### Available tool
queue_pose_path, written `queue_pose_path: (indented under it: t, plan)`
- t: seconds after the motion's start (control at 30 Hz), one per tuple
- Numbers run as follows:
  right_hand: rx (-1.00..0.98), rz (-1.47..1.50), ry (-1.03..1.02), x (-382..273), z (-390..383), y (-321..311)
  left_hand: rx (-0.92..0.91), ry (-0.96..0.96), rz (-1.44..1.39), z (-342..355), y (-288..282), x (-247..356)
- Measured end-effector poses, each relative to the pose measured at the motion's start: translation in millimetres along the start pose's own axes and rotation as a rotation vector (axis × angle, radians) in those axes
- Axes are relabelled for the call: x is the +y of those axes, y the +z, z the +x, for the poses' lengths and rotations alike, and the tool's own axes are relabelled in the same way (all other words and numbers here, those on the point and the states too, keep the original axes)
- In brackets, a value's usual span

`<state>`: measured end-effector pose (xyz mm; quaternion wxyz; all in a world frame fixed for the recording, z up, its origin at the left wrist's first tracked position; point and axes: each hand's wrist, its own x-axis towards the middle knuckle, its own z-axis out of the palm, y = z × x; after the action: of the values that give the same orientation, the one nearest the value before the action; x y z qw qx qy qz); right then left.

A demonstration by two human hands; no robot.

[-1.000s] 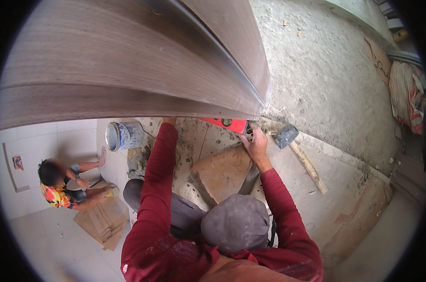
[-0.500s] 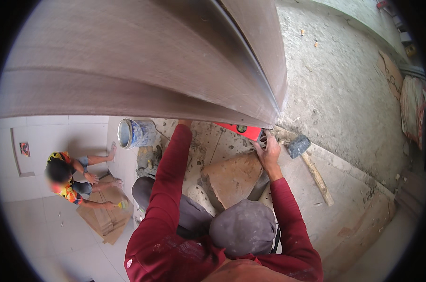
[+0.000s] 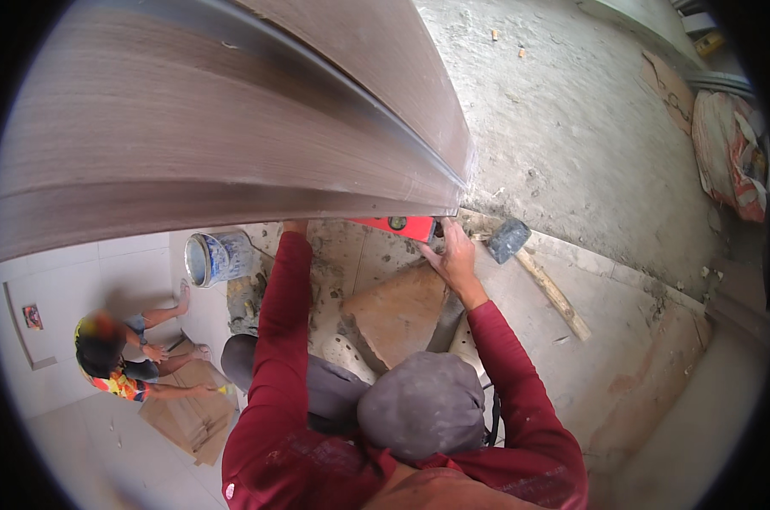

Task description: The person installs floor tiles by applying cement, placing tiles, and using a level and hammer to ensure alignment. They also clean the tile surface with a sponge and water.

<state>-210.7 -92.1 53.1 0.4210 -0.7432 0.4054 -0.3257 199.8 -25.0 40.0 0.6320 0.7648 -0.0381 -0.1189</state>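
Pale tiles (image 3: 83,425) cover the left, a dusty floor (image 3: 589,374) surrounds me, rough concrete (image 3: 563,127) fills the upper right. Left to right: one co-worker (image 3: 121,382); one bucket (image 3: 221,257); my left hand (image 3: 295,227), mostly behind the wood-grain panel (image 3: 232,153), grip unclear; one red level (image 3: 417,228) at the panel's lower edge; my right hand (image 3: 457,265) touching its end, whether clasping I can't tell; one mallet (image 3: 536,272); one sack (image 3: 725,153).
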Motion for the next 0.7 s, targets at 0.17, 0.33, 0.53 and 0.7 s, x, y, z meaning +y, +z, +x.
queue_pose_path:
  t: [0.17, 0.33, 0.53, 0.7]
  plan:
    - [-0.214, -0.156, -0.032, -6.9, -14.9, -7.4, 0.093, 0.043, 0.074, -10.0, -26.4, -19.3]
    - [-0.3, -0.256, -0.063, -22.4, -34.0, -3.3, 0.111, -0.065, 0.078, -22.2, -50.8, -33.8]
    - [-0.316, -0.369, -0.096, -31.2, -38.0, -0.3, 0.109, -0.076, 0.027, -25.9, -49.5, -56.5]
    - [-0.358, -0.466, -0.07, -31.8, -41.7, 4.1, 0.19, -0.084, 0.123, -12.6, -44.6, -91.8]
